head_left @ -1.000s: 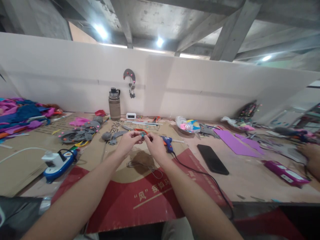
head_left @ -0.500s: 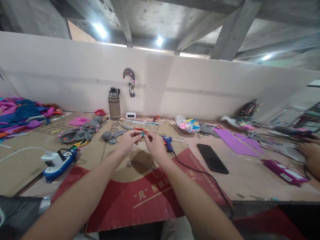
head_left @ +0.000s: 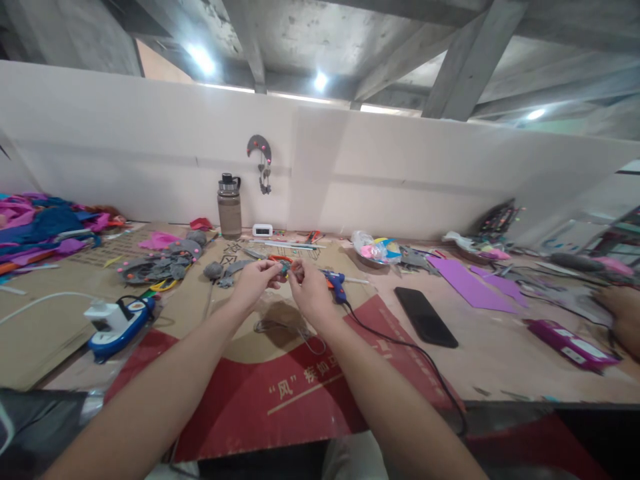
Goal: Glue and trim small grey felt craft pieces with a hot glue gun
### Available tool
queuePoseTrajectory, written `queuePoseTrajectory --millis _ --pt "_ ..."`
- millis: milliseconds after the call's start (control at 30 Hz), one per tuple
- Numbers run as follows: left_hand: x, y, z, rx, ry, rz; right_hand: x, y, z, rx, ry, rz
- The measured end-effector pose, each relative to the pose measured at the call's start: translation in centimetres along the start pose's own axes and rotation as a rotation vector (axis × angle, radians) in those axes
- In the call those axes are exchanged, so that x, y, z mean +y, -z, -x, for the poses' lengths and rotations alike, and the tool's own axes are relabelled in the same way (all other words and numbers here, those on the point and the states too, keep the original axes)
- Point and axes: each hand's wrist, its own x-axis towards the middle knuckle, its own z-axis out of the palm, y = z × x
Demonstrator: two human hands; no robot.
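My left hand (head_left: 259,281) and my right hand (head_left: 309,287) meet over the cardboard with their fingertips pinched close together. Between them is a small greenish piece (head_left: 285,267), too small to name and partly covered by the fingers. Just behind the hands lie scissors (head_left: 281,258) with orange handles. A blue glue gun (head_left: 336,285) rests to the right of my right hand. Left of my left hand are grey felt pieces (head_left: 234,272) and a grey ball (head_left: 213,270). Below the hands a loop of thin cord (head_left: 315,342) lies on the cardboard.
A red and brown cardboard sheet (head_left: 240,393) covers the table front. A phone (head_left: 425,317), a purple pack (head_left: 570,345) and purple sheets (head_left: 470,283) lie right. A bottle (head_left: 229,210) stands behind; a power strip (head_left: 120,328) sits left. Another person's hand (head_left: 623,307) is at far right.
My hands stay in nearly the same place, with the fingers shifting slightly around the small piece. At far right, the other person's hand has moved, and the dark object near it looks shifted.
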Motion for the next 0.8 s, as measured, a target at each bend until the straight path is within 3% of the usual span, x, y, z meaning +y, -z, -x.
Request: queuePoseTrajectory --millis 267,800 --pt "0.21 -0.13 0.16 -0.066 0.036 0.114 -0.05 0.28 -0.2 0.015 -0.035 -0.037" --pt "0.32 -0.32 0.18 -0.107 0.033 0.09 -0.24 0.67 -0.2 0.023 -0.068 0.068"
